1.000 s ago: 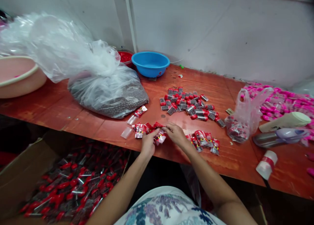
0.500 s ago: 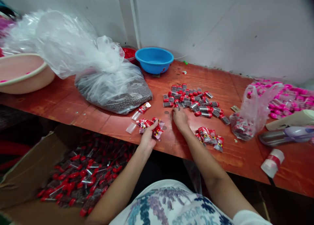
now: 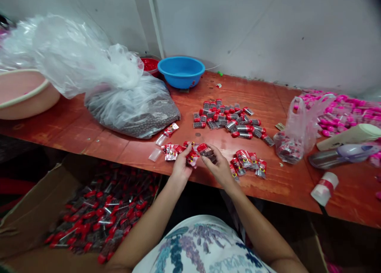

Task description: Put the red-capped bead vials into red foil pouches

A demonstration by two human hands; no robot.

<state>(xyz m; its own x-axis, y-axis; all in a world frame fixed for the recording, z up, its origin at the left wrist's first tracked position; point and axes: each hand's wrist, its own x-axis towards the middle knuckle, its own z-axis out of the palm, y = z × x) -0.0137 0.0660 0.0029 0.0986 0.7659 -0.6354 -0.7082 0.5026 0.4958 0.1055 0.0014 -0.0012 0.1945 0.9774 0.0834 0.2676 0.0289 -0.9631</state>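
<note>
My left hand (image 3: 182, 164) is closed on a red printed plastic sachet (image 3: 193, 157) near the table's front edge. Just to its right, my right hand (image 3: 218, 165) grips a small red-capped bottle (image 3: 207, 152) with dark contents, its cap toward the sachet. More red sachets (image 3: 172, 151) lie beside my left hand, next to a clear plastic piece (image 3: 154, 154). Beyond my hands spreads a loose group of red-capped bottles (image 3: 230, 118). Right of my right hand lies a small pile of filled red sachets (image 3: 244, 160).
A large clear bag of dark beads (image 3: 133, 110) sits at left, with a blue basin (image 3: 181, 68) behind it. A cardboard box (image 3: 26, 197) of red-capped bottles stands below the table edge. At right are a knotted plastic bag (image 3: 293, 138), a drink bottle (image 3: 333, 155) and pink-capped bottles (image 3: 342, 110).
My right hand left the sachet, reached forward to the bottle group and came back holding a red-capped bottle. My left hand has kept its sachet near the same spot.
</note>
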